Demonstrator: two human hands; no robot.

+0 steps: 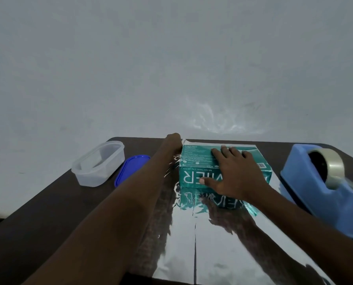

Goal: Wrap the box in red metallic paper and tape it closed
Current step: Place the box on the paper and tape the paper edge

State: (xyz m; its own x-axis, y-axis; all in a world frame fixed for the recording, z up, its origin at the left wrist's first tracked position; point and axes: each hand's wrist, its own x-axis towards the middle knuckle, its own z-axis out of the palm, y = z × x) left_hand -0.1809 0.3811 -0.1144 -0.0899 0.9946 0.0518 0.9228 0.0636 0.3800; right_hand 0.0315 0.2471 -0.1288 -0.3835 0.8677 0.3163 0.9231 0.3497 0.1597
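Note:
A teal tissue box (194, 161) lies on a sheet of metallic paper (212, 254), whose mirror-like silver side faces up and reflects the box and my arms. My right hand (233, 171) rests flat on the box's top with its fingers spread and the thumb over the near face. My left hand (173, 139) reaches past the box's far left corner. There the paper's edge stands raised and crinkled against my wrist. That hand's fingers curl out of sight around the paper's far left corner.
A blue tape dispenser (325, 192) with a roll of clear tape stands at the right, close to the paper. A clear plastic container (98, 163) and its blue lid (131, 169) lie at the left on the dark table (48, 223). A pale wall is behind.

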